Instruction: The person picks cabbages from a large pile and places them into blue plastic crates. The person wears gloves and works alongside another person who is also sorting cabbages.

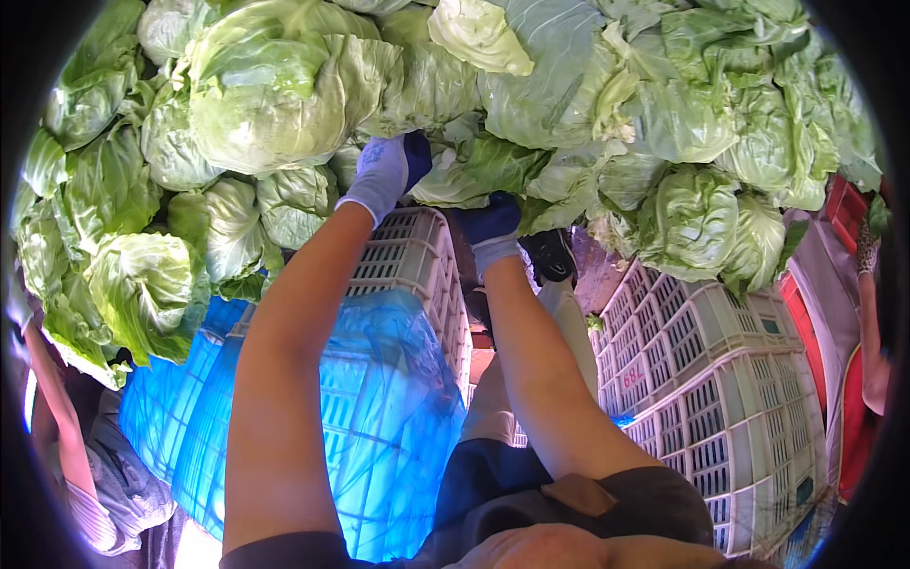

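My left hand (387,173), in a white knit glove with dark blue coated fingers, is closed against the left side of a leafy green cabbage (482,171). Lower and to the right, my right hand (491,228) wears a matching glove and grips the same cabbage from its near edge, its fingertips partly hidden by dark outer leaves. Right above my left hand rests a large pale cabbage (270,95) in the heap. Its neighbour, a smaller cabbage (296,201), lies just left of my left wrist.
White slatted plastic crates (716,379) stand stacked at my right. Another white crate (403,251), partly covered by blue plastic sheeting (379,379), stands at my left. Other people's arms show at the far left (59,408) and far right (872,327).
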